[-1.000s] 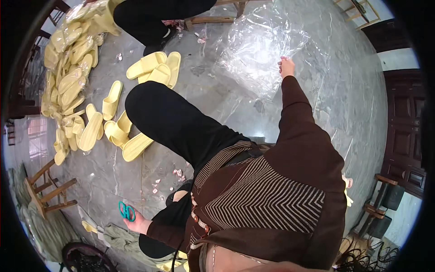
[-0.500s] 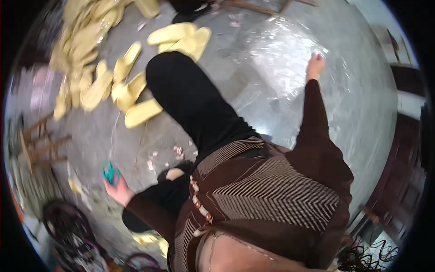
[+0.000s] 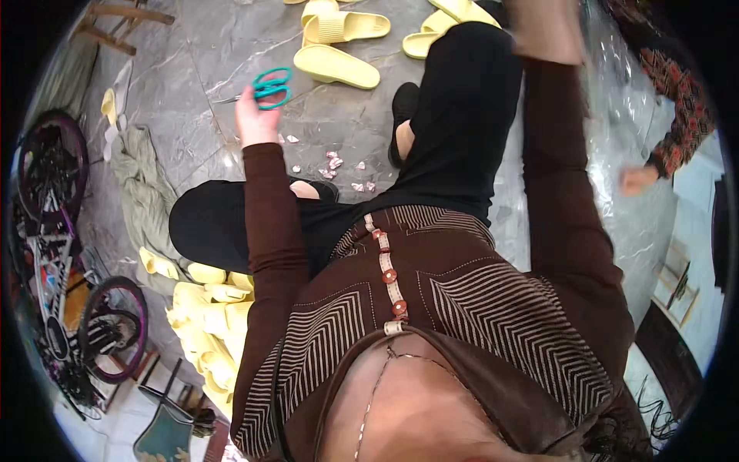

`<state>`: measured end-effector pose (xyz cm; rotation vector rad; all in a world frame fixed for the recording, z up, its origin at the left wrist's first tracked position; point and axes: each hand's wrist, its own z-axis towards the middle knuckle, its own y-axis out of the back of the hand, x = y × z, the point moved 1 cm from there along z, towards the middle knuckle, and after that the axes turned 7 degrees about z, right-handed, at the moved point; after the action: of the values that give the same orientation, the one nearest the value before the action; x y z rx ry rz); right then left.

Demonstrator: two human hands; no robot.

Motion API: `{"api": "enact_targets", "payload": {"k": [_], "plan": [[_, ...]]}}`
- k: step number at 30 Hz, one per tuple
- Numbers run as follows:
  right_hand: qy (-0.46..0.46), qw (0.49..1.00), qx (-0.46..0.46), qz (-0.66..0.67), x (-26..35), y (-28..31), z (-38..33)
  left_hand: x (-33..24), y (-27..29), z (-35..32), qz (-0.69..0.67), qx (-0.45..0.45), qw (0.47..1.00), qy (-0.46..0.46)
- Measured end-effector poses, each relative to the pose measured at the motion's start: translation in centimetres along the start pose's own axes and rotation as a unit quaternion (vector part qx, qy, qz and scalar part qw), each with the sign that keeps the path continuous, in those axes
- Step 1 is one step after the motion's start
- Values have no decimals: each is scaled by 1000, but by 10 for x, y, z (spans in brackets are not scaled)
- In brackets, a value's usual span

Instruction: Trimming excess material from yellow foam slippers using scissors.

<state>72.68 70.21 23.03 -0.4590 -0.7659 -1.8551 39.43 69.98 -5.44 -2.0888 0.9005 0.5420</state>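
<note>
At the upper left my left hand [image 3: 255,122] is closed on a pair of scissors [image 3: 266,92] with teal handles. The handle loops stick out past the fingers, and a thin blade shows on the left side. My right hand [image 3: 548,31] reaches to the top edge, smeared by motion, with its fingers outside the picture. Beyond my knees, yellow slippers [image 3: 336,66] lie on the grey floor, several in a loose group. A heap of yellow slippers [image 3: 204,331] lies by my left side, partly covered by my arm.
Pink and white scraps [image 3: 334,162] dot the floor between my feet. To the left are a bicycle [image 3: 52,285], a greenish cloth [image 3: 146,173] and a wooden stool [image 3: 123,19]. Another person's hand [image 3: 639,181], in a patterned sleeve, is at the right beside clear plastic [image 3: 616,85].
The view has swung, shifting the slippers to the upper right. My right hand has gone from the clear plastic to the top edge. The scissors stay in my left hand; another person's arm now shows.
</note>
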Motion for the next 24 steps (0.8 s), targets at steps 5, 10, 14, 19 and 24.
{"api": "enact_targets", "payload": {"k": [5, 10, 14, 19, 24], "plan": [[-173, 912, 370, 30, -94, -220, -141, 38, 10, 33, 43, -53, 997, 40], [-219, 900, 377, -22, -118, -252, -210, 53, -14, 48, 205, -69, 976, 13], [-287, 894, 345, -1, -154, -249, -223, 74, -24, 69, 148, -53, 986, 60], [-459, 852, 250, 20, -201, -224, -233, 88, -54, 82, 82, 10, 988, 130], [-567, 810, 146, 33, -211, -224, -236, 87, 5, 141, 203, -33, 978, 19]]}}
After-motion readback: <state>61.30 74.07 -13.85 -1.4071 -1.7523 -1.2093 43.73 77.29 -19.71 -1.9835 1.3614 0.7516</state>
